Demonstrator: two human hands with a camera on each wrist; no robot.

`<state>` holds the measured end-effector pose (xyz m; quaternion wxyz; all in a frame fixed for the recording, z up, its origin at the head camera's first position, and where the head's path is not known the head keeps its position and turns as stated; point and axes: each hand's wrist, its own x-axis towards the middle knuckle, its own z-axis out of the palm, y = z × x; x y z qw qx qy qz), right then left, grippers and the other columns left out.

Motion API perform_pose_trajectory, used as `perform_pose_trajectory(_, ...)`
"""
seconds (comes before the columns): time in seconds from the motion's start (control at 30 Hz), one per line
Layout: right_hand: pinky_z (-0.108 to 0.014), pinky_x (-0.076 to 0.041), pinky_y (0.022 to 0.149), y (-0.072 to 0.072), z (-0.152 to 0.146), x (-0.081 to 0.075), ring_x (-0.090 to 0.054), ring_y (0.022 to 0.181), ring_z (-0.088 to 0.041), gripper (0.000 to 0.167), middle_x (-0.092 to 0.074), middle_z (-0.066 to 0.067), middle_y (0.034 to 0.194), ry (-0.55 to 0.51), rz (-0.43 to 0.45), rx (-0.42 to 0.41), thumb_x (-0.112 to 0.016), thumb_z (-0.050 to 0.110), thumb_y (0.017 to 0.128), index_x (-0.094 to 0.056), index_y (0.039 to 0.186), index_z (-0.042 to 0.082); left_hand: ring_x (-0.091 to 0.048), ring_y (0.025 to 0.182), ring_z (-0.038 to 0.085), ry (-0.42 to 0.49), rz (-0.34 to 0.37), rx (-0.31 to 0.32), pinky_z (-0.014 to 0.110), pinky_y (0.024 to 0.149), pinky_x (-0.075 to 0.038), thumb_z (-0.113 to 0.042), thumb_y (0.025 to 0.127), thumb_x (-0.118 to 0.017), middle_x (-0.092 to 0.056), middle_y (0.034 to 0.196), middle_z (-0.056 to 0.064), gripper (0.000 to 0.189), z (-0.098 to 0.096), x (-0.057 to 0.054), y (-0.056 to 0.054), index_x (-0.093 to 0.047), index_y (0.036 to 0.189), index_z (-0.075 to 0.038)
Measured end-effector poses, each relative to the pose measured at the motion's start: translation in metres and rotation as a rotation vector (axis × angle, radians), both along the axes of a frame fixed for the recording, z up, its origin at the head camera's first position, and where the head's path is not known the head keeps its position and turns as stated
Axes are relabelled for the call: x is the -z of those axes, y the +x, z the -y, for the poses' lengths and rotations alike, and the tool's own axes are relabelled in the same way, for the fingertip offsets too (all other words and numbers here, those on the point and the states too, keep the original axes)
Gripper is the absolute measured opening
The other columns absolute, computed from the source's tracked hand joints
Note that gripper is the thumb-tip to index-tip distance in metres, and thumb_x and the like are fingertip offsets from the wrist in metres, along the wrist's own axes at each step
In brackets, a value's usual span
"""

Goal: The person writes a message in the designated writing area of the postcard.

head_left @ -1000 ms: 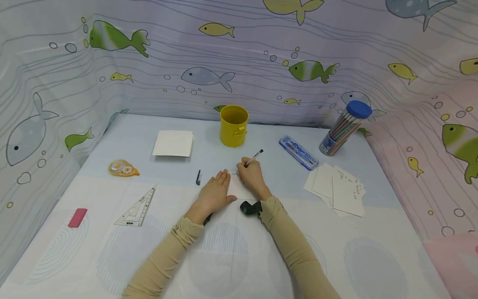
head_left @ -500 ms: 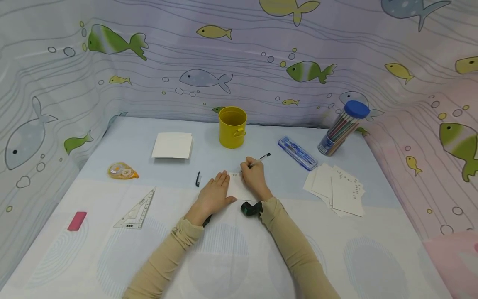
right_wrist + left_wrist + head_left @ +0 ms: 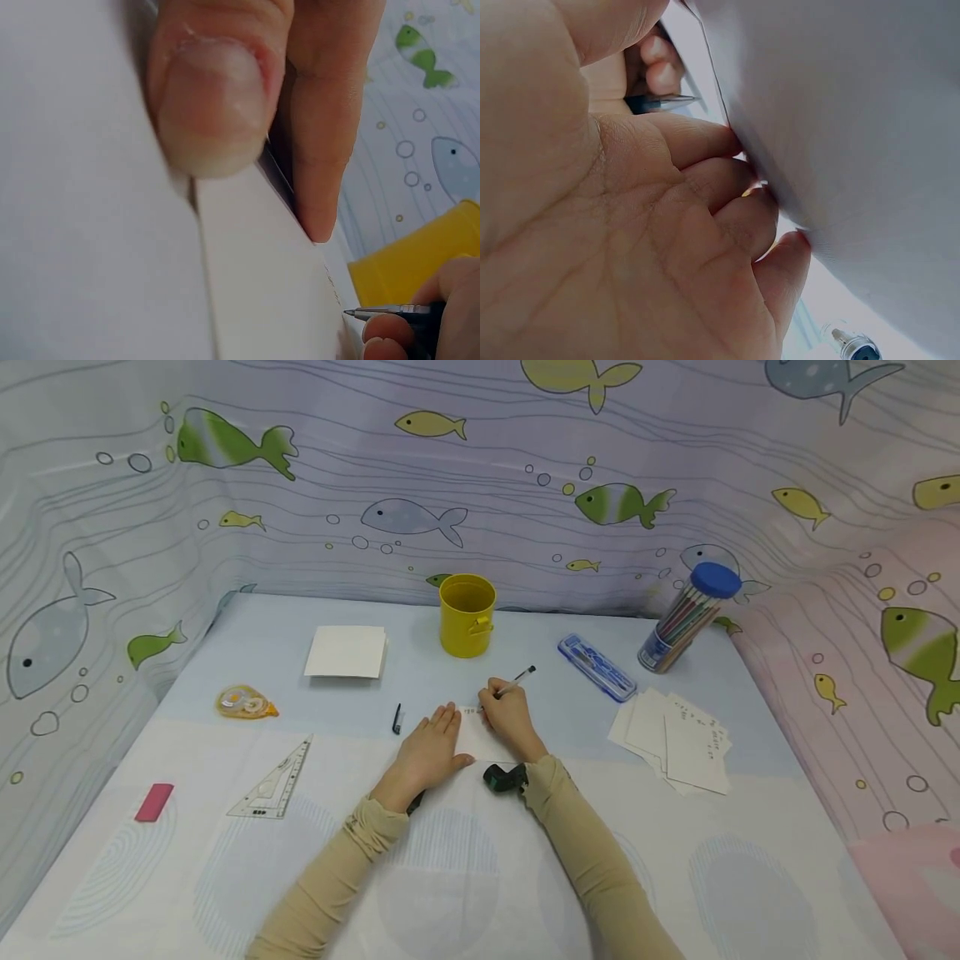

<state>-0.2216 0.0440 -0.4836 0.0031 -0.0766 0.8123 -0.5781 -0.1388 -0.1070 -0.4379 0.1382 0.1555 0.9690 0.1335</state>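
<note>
My right hand [image 3: 510, 717] pinches a pen [image 3: 519, 678] with a clear barrel, its top leaning up to the right. In the right wrist view the pen's tip meets the top edge of a white paper card [image 3: 262, 277], beside a short line of small writing. My left hand [image 3: 429, 753] lies flat on the left part of this card, fingers straight and thumb spread toward me. Seen from the left wrist, its fingertips press at the surface. A pen cap [image 3: 397, 720] rests on the table just left of the left hand.
Behind the hands stand a stack of blank cards [image 3: 347, 652], a yellow bucket [image 3: 467, 618], a blue case [image 3: 597, 668] and a pencil jar [image 3: 678, 627]. Written cards [image 3: 696, 752] lie right. Correction tape [image 3: 243, 702], a set square [image 3: 276, 783] and a pink eraser [image 3: 154, 802] lie left.
The right hand shifts slightly right and then back left, and the pen's tilt changes with it. A few small marks show on the card. The left hand stays in place.
</note>
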Motion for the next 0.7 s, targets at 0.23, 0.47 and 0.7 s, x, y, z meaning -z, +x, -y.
perform_pose_trajectory(0.23,-0.019,-0.026,0.041,-0.0002,-0.0006,-0.0002,-0.042,0.039,-0.008,0.034,-0.044,0.004,0.044,0.034,-0.012,-0.019,-0.051,0.011,0.089,-0.039,0.057,0.015,-0.018,0.150,0.035,-0.006,-0.007,0.003,0.051,0.121,-0.022,-0.043,0.095,-0.057,-0.020,0.159,0.023,0.080,0.0001,0.0014,-0.0002,-0.026,0.149,0.007)
perform_pose_trajectory(0.47,-0.019,-0.023,0.041,0.0010,-0.0015,-0.0003,-0.039,0.041,-0.009,0.034,-0.042,0.005,0.044,0.052,-0.011,-0.040,-0.052,0.010,0.089,-0.040,0.057,0.015,-0.019,0.149,0.035,-0.010,-0.012,0.007,0.051,0.120,-0.022,-0.045,0.095,-0.057,-0.021,0.159,0.023,0.081,0.0001,0.0012,0.0009,-0.027,0.149,0.008)
perform_pose_trajectory(0.7,-0.020,-0.023,0.041,0.0009,-0.0013,-0.0015,-0.038,0.040,-0.009,0.034,-0.041,0.005,0.044,0.062,-0.016,-0.035,-0.051,0.010,0.089,-0.039,0.057,0.015,-0.020,0.149,0.035,-0.001,-0.028,0.005,0.051,0.120,-0.024,-0.044,0.096,-0.057,-0.022,0.158,0.024,0.079,-0.0008,0.0014,0.0012,-0.029,0.148,0.008)
